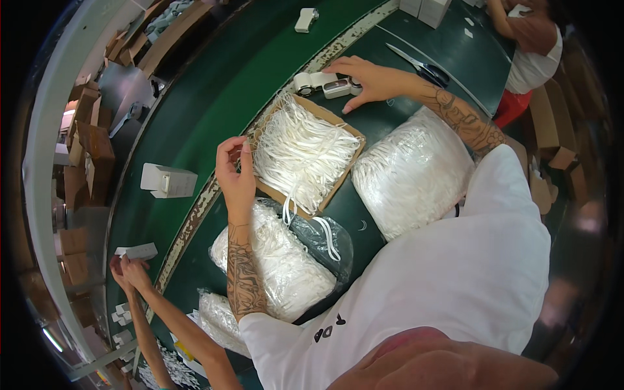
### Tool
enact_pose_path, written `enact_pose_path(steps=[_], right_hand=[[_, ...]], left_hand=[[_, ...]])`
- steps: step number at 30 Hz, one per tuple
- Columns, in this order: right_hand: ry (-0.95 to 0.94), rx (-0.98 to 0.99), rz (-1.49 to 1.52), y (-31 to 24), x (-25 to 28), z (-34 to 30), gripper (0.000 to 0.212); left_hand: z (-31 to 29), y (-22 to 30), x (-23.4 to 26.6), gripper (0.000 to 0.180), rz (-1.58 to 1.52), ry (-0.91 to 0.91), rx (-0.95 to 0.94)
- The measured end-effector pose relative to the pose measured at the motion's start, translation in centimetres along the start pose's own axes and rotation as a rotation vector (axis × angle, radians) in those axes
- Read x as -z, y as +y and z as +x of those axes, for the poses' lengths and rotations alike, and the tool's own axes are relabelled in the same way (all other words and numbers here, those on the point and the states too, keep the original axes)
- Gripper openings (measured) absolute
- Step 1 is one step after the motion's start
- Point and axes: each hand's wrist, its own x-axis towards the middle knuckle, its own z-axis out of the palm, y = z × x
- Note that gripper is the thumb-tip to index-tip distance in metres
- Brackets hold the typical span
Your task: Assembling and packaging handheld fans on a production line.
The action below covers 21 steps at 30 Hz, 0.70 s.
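My right hand (pixel 372 81) reaches over a few small white devices (pixel 337 88) at the far edge of the bench. Its thumb and fingers are spread around the nearest device without closing on it. My left hand (pixel 235 170) is raised at the left side of a shallow cardboard box (pixel 339 190). Its fingers curl in, with the thumb against the fingertips; whatever may be between them is too small to make out. White wrist straps (pixel 302 153) with thin loops fill the box, and a few hang over its near edge.
Clear plastic bags of white straps lie right (pixel 413 172) and near (pixel 286 266). Scissors (pixel 419 64) lie beyond my right forearm. A green conveyor (pixel 214 97) carries an opened white carton (pixel 169 181) and a white device (pixel 306 20). Another person's hands (pixel 132 270) work at left; someone sits far right.
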Motion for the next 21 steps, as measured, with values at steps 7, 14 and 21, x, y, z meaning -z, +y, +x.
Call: enact_pose_path(steps=[7, 14, 21], right_hand=[[0.172, -0.090, 0.210, 2.7, 1.4, 2.7, 0.040], [0.492, -0.084, -0.362, 7.0, -0.2, 14.4, 0.054], [0.640, -0.452, -0.484, 11.7, -1.9, 21.5, 0.084]], left_hand=[[0.2, 0.0, 0.1, 0.012, -0.034, -0.003, 0.027], [-0.9, -0.4, 1.0, 0.011, -0.031, 0.046, 0.039], [0.0, -0.5, -1.1, 0.011, 0.070, 0.080, -0.082]])
